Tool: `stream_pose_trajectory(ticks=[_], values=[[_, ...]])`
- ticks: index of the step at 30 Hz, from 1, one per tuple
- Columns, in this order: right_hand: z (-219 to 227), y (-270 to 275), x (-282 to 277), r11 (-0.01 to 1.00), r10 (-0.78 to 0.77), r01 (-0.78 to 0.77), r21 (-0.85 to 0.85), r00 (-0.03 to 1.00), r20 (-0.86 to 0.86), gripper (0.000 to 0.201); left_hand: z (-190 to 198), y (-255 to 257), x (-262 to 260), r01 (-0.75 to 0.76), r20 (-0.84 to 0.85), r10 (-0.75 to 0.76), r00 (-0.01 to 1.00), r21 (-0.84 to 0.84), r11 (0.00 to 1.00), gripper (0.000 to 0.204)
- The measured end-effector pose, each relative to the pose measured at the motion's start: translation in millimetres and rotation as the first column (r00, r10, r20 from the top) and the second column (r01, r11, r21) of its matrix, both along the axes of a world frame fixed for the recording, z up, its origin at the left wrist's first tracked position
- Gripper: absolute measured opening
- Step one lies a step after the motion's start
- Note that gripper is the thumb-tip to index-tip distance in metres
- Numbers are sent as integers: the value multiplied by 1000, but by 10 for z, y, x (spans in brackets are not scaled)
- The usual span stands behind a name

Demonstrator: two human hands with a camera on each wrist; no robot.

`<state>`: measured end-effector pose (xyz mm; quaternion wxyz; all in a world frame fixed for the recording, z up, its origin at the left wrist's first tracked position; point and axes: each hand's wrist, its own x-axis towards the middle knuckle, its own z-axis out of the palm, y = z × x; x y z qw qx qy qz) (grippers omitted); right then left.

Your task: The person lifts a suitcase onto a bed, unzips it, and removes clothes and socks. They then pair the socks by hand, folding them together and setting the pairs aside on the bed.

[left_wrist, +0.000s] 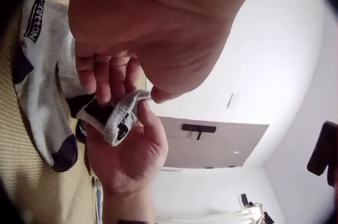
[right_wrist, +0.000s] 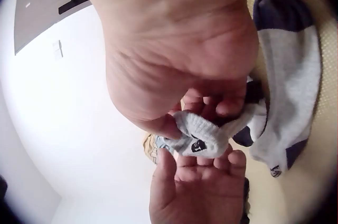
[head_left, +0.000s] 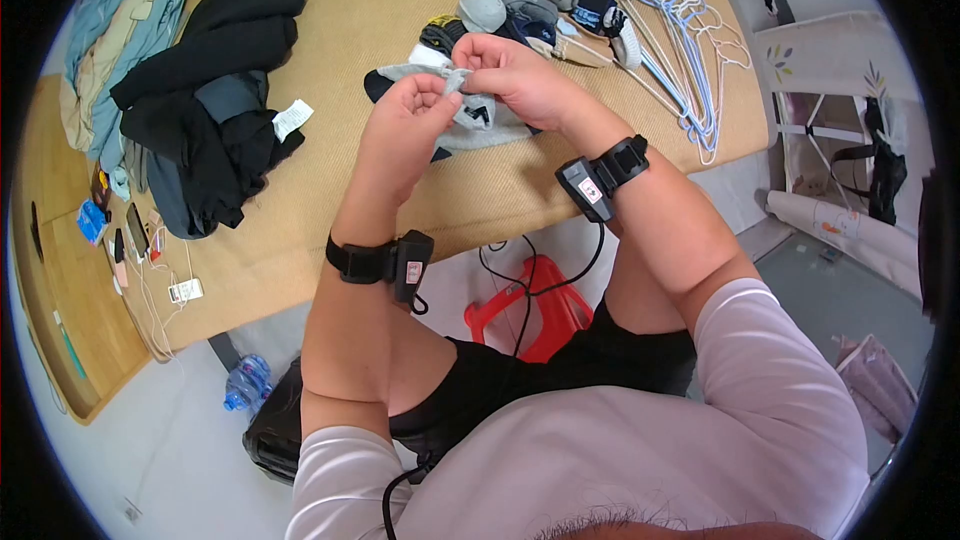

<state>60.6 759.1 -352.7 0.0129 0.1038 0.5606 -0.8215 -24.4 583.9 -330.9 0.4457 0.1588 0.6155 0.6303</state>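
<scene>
Between my two hands, just above the woven worktop (head_left: 345,50), one held grey sock (head_left: 478,114), cuff bunched, dark mark visible. Left hand (head_left: 402,130): narrow, pinching the knit between thumb and fingers. Right hand (head_left: 520,82): likewise narrow, thumb and fingers gripping the cuff beside the left. Beneath both hands, a second grey sock (left_wrist: 45,97), navy at toe and heel, lies on the worktop. Just beyond my right hand: bundled socks (head_left: 482,12). Farther out to its right: white and blue hangers (head_left: 690,122). Well left of my left hand: dark clothes (head_left: 225,50), heaped.
</scene>
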Motion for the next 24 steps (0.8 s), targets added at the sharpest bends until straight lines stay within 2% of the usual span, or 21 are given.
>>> stream_pose_trajectory(ticks=[3, 5, 6, 7, 8, 9, 11, 13, 15, 17, 19, 20, 22, 24], values=[[-39, -14, 0, 995, 9, -12, 97, 1000, 30, 13, -39, -28, -10, 3, -39, -4, 999, -32, 999, 14], [-70, -54, -7, 960, 11, -23, 279, 999, 45, 16, -61, -38, -1, -20, -60, 17, 998, -46, 999, 14], [-60, -73, -11, 960, 14, -26, 278, 999, 46, 16, -63, -29, 9, -44, -184, 27, 983, -89, 995, 15], [-46, -95, -4, 899, -14, -9, 439, 999, 51, 17, -64, -22, 19, -72, -304, 30, 952, -128, 989, 16], [-24, -110, 1, 810, -43, 6, 587, 998, 50, 19, -55, -14, 26, -72, -304, 30, 952, -129, 989, 16], [-27, -116, 5, 810, -44, 6, 586, 998, 50, 19, -42, -5, 30, -82, -242, 58, 969, -94, 992, 17], [-35, -117, 17, 720, -99, 47, 693, 995, 35, 21, -50, -1, 34, -92, -178, 80, 981, -59, 994, 18], [-23, -107, 16, 714, -141, 41, 699, 986, 87, 22, -98, -19, 39, -9, -240, 0, 971, -39, 999, 19], [-72, -106, 4, 711, -181, 32, 703, 974, 139, 24, -48, -6, 91, -25, -204, 22, 979, -15, 1000, 20], [-172, -114, -24, 739, -176, 206, 641, 978, -112, 29, -52, -4, 105, -42, -168, 43, 985, 9, 999, 20], [-196, -122, -28, 761, -176, 212, 613, 977, -120, 29, -117, -2, 96, -81, -366, 61, 929, -40, 996, 15], [-189, -130, -22, 783, -177, 218, 583, 976, -127, 30, -84, -6, 98, -80, -365, 60, 929, -40, 996, 15], [-166, -117, -10, 790, -170, 173, 588, 984, -62, 28, 22, -7, 100, -82, -178, 70, 982, -60, 995, 14], [-115, -99, -9, 796, -162, 130, 591, 987, 2, 27, 39, -4, 91, -55, -138, 50, 989, -27, 998, 13]])
